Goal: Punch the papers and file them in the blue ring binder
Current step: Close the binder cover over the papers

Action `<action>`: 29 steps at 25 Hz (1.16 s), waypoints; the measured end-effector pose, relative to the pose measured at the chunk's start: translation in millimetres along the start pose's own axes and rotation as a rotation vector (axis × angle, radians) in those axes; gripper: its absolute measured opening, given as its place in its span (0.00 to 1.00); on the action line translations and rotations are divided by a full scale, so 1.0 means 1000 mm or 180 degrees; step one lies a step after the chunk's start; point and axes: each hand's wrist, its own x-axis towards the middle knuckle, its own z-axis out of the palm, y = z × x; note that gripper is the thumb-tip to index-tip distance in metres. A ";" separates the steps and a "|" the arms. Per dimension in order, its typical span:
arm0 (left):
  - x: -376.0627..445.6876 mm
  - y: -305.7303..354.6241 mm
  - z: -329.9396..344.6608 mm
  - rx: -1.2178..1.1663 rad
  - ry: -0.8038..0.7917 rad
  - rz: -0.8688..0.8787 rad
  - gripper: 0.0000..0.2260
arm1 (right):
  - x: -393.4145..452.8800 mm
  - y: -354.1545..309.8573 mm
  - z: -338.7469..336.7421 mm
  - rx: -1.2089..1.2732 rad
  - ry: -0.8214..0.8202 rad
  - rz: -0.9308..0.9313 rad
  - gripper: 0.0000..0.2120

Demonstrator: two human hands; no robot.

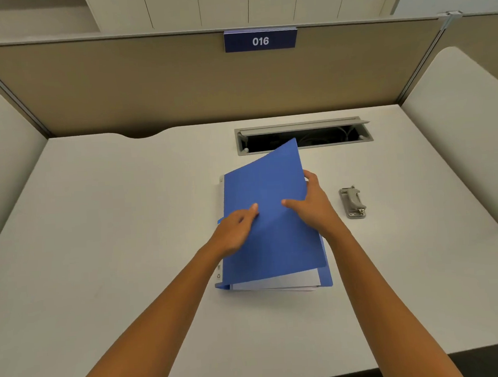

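The blue ring binder (274, 239) lies in the middle of the white desk (113, 225). Its front cover is partly lifted, with the far right corner raised and bent. White papers (279, 282) show under the cover along the near edge. My right hand (310, 205) grips the cover's right edge, thumb on top and fingers behind it. My left hand (235, 227) rests on the cover near the spine, thumb on the blue surface; its fingers are partly hidden. A small metal hole punch (353, 203) stands on the desk to the right of the binder, apart from both hands.
An open cable tray (303, 135) is sunk into the desk just behind the binder. A beige partition with a blue sign "016" (260, 40) closes the back. Rounded white side panels (458, 102) stand at left and right.
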 end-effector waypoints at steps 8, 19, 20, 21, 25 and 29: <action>0.015 -0.048 0.043 0.1248 -0.0397 0.0218 0.32 | 0.007 0.077 0.007 -0.0707 0.0444 0.0461 0.40; 0.026 -0.058 0.059 0.2085 -0.0501 -0.0154 0.32 | -0.018 0.143 0.041 -0.2246 0.0113 0.0351 0.39; 0.026 -0.060 0.059 0.2148 -0.0450 -0.0155 0.32 | -0.019 0.145 0.043 -0.2318 0.0095 0.0320 0.40; 0.026 -0.062 0.059 0.2219 -0.0385 -0.0160 0.32 | -0.020 0.146 0.046 -0.2393 0.0064 0.0281 0.41; 0.022 -0.074 0.048 0.2480 -0.0102 -0.0274 0.34 | -0.014 0.144 0.062 -0.2580 -0.0112 0.0048 0.47; 0.021 -0.090 0.021 0.2451 0.0179 -0.0494 0.35 | -0.009 0.134 0.092 -0.2676 -0.0328 -0.0244 0.48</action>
